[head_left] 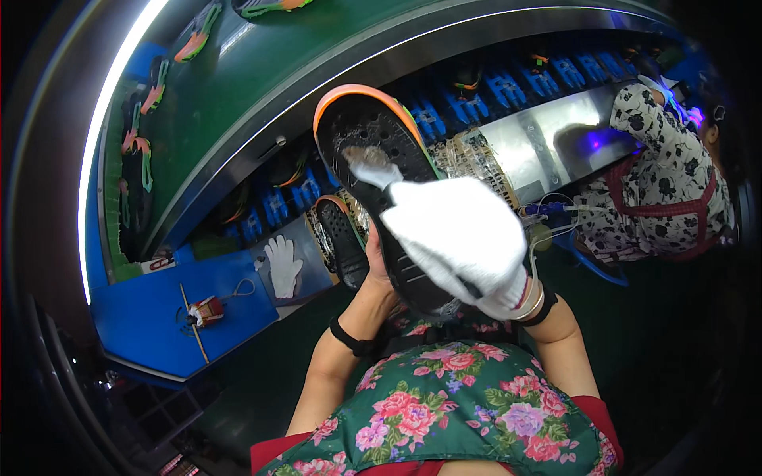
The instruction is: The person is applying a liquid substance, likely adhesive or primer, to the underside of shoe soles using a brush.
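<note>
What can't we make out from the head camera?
All in the head view:
Left hand: most fingers hidden behind the clog.
Right hand: finger outlines lost under the glove.
Pale thing beyond the glove: blurred, partly covered; kind unclear.
Top shoe: cut off by upper edge.

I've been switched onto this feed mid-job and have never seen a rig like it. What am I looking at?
There is no robot here: you are seeing a person's own two hands. The single picture comes from a wide fisheye camera on their head, looking down, so straight edges bend.

The bare left hand holds a black, orange-rimmed perforated clog. The right hand, in a white glove, seems to hold a brush against it; the tip is blurred.

Behind is a second clog. A spare white glove lies beside the blue table, which bears a thin stick. Another person sits at right.
</note>
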Available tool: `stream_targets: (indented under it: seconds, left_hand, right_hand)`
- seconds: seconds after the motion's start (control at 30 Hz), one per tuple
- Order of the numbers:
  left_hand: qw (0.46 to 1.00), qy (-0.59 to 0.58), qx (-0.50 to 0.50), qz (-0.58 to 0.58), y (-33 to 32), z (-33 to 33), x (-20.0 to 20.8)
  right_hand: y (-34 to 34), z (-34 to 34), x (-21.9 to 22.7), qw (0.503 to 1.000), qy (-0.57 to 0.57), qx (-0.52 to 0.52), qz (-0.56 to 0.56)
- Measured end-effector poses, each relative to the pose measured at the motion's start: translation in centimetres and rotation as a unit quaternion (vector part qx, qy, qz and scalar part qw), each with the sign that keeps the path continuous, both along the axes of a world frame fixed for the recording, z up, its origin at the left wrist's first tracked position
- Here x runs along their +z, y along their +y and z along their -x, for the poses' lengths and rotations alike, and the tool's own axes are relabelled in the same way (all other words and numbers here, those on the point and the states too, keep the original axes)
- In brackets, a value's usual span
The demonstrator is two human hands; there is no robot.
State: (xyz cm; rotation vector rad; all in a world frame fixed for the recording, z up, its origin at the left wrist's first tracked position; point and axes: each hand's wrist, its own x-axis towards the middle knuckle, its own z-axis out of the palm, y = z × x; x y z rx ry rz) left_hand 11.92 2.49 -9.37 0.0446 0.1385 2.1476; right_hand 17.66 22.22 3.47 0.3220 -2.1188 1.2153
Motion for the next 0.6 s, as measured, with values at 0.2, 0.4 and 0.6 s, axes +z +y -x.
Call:
stream_targets:
  seconds: [0.2,0.4,0.6]
  left_hand:
    - [0.999,-0.030,0.020,-0.018,0.9,1.5,2.3]
    - [0.953,0.162,0.049,0.250,0.6,2.5,3.4]
    - [0.996,0.086,0.025,0.024,1.7,3.9,4.4]
  right_hand:
    - [-0.8,0.4,-1.1,0.996,-0.016,-0.009,0.090]
    - [-1.2,0.6,-1.6,0.993,-0.001,0.102,0.063]
    - [-1.6,0.9,-1.8,0.998,-0.030,0.045,0.043]
